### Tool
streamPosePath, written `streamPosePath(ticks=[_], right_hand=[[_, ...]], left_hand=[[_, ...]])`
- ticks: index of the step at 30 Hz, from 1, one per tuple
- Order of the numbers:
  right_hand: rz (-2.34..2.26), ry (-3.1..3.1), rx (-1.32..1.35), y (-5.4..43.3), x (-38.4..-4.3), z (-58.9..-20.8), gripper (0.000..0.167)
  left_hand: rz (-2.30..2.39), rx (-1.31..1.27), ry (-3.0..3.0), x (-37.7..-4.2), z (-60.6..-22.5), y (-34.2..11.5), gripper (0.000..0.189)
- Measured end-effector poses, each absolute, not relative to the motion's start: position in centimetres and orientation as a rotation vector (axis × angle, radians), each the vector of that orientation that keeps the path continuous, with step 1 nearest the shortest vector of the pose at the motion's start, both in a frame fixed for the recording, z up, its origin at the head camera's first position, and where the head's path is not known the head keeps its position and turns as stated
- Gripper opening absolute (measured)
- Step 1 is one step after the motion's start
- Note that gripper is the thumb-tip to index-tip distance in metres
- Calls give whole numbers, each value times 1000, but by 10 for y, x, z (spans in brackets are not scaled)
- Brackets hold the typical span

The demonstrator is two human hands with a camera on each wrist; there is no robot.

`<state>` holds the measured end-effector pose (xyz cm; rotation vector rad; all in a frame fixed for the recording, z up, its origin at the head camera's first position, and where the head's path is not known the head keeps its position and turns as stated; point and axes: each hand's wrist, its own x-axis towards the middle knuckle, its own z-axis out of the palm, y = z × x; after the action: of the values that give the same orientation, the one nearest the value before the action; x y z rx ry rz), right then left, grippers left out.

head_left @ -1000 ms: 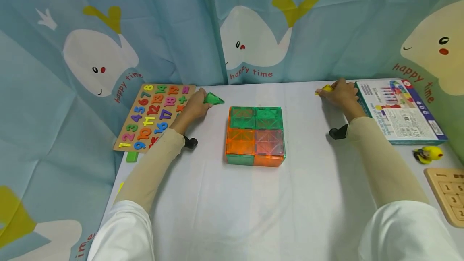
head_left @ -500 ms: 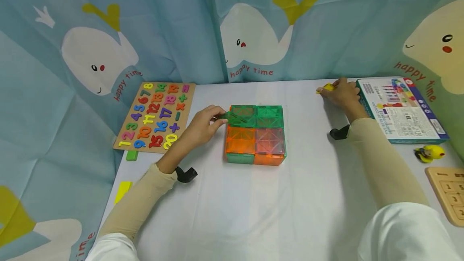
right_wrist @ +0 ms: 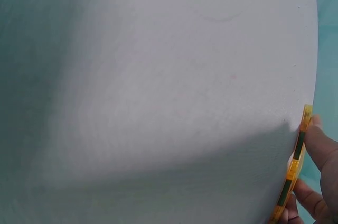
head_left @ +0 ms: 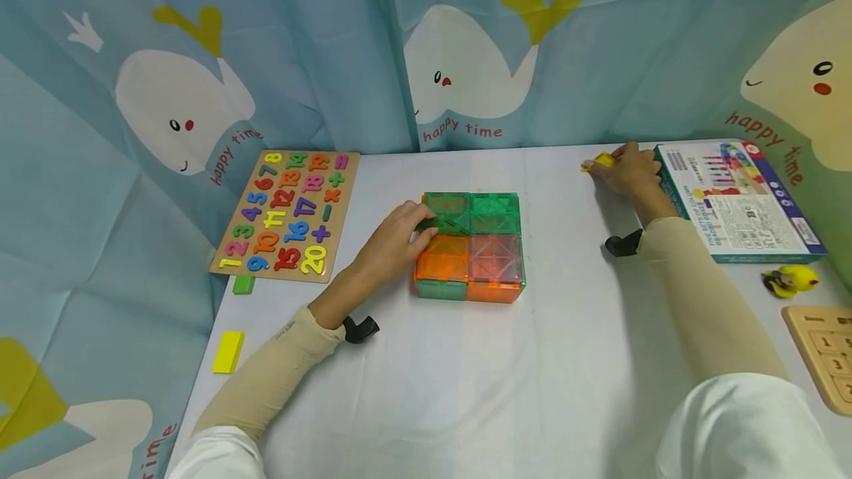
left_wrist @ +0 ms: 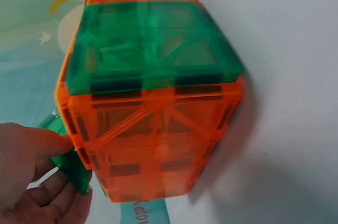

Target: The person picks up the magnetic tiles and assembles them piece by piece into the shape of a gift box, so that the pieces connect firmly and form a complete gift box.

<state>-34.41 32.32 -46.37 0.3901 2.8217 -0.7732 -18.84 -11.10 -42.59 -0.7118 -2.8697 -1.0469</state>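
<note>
A low box of see-through magnetic tiles [head_left: 495, 261], green, orange and pinkish on top, stands mid-table. At its back left edge my left hand [head_left: 393, 246] pinches a green magnetic tile [left_wrist: 74, 171], triangular in the earlier head view. This tile lies over the green top in the head view; the left wrist view shows it against the box's edge. Far to the right, my right hand [head_left: 632, 172] holds a yellow magnetic tile [head_left: 604, 160] near the table's back edge. In the right wrist view, that tile's edge and the fingertips [right_wrist: 319, 142] appear at the lower right.
A wooden number board [head_left: 319, 216] lies at the back left, with green [head_left: 243, 285] and yellow [head_left: 228, 352] blocks nearer me. Beside my right hand is a printed flat box [head_left: 745, 205]. A yellow toy figure [head_left: 792, 281] and a wooden number tray [head_left: 822, 361] lie nearer on the right.
My left hand has carried the green tile from beside the number board rightward and nearer me to the tile box. My right hand stays in place with the yellow tile.
</note>
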Motion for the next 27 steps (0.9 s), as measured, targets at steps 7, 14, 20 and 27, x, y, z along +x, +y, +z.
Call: streamPosePath(ticks=[7, 14, 20, 27], right_hand=[[-775, 2814, 404, 323, -343, -462, 85], [-790, 2816, 388, 323, -343, -463, 85], [-797, 2826, 381, 322, -343, -462, 85], [-785, 2815, 399, 322, -344, -464, 85]], left_hand=[[-964, -690, -2818, -184, -432, -107, 19], [-951, -692, -2794, -182, -435, -108, 19], [-972, -694, -2785, -183, -434, -108, 22], [-952, -722, -2840, -187, -431, -106, 37]])
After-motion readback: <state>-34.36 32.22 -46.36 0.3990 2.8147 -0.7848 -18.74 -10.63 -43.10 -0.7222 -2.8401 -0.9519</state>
